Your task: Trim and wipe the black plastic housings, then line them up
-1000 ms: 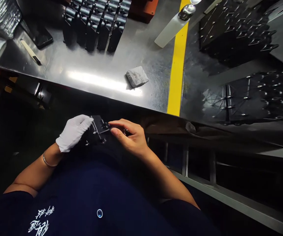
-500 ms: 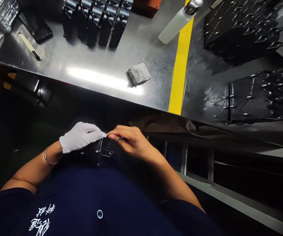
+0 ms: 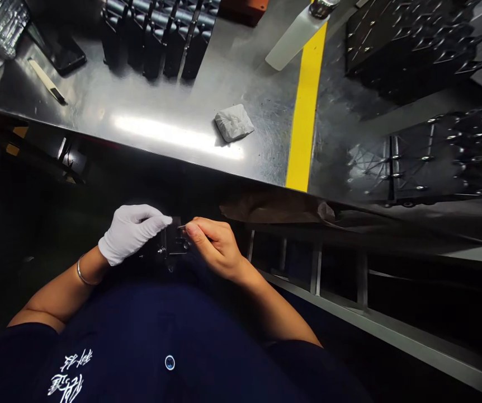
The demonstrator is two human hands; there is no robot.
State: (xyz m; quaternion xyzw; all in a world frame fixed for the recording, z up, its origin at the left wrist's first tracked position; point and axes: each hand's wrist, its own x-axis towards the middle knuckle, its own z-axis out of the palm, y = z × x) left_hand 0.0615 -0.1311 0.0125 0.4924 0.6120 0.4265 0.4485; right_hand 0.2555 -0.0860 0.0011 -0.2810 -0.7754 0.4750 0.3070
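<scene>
Head view: what is seen, largest first?

"A long, grey, shiny steel worktable [image 3: 161, 103], crossed by a flat yellow stripe [image 3: 306, 115]. Dark, ribbed metal blocks [image 3: 176, 47] are lined up toward its far side."

"Is any container made out?"

"One: a translucent, whitish plastic bottle with a shiny cap [image 3: 293, 43], placed beside the stripe. What is held inside cannot be told."

"And the hands?"

"Both are held in front of the table's near edge. By the white-gloved left hand [image 3: 131, 234], a small black metal part with shiny pins [image 3: 174, 237] is gripped near its upper edge. By the bare right hand [image 3: 218, 246], with the fingertips closed, a thin silvery metal piece [image 3: 181, 227] is pinched."

"How is the part placed?"

"Between the hands: it is touched by the left and lies just left of the right fingertips. Its long axis is lost against dark clothing. The thin piece is held roughly sideways, its tip directed left toward the part; whether contact is made cannot be told."
</scene>
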